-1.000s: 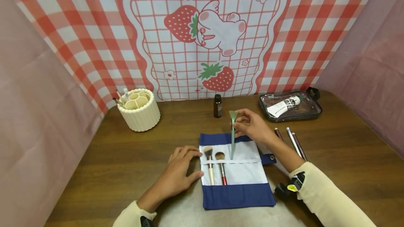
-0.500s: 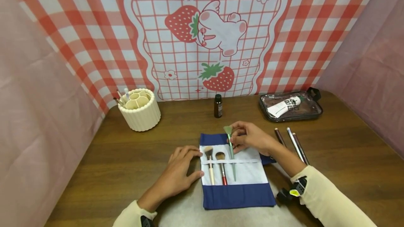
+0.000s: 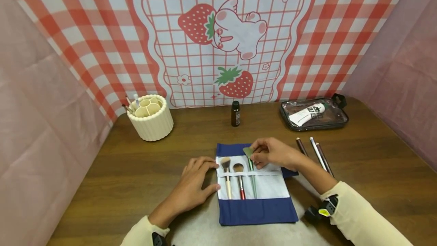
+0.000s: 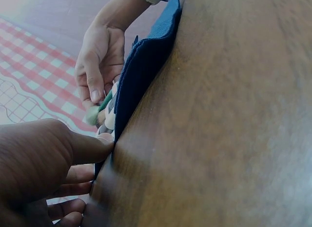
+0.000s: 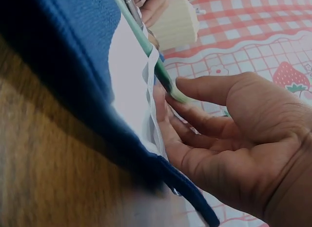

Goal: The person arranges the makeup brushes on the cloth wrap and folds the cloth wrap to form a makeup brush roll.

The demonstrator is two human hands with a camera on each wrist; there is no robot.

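A navy brush roll (image 3: pixel 257 212) with a white lining lies unrolled on the table. Two makeup brushes sit under its white elastic band: one with a cream handle (image 3: pixel 228 189), one with a red handle (image 3: pixel 242 193). My right hand (image 3: pixel 275 153) pinches a green fan-shaped brush (image 3: pixel 253 184) near its head. That brush passes under the band (image 5: pixel 152 61), its handle tip at the navy pocket's edge. My left hand (image 3: pixel 195 180) rests at the roll's left edge; in the left wrist view its thumb (image 4: pixel 92 148) touches that edge.
Behind the roll stands a small dark bottle (image 3: pixel 235 114). A cream ribbed holder (image 3: pixel 153 124) with a few thin tools is at back left. A clear pouch (image 3: pixel 336 119) with a white tube (image 3: pixel 305 115) lies at back right. Several pens or pencils (image 3: pixel 319 155) lie beside the right forearm.
My right hand has brought the green brush down toward me, and its handle has slid under the band to the pocket edge. The left hand has stayed in place.
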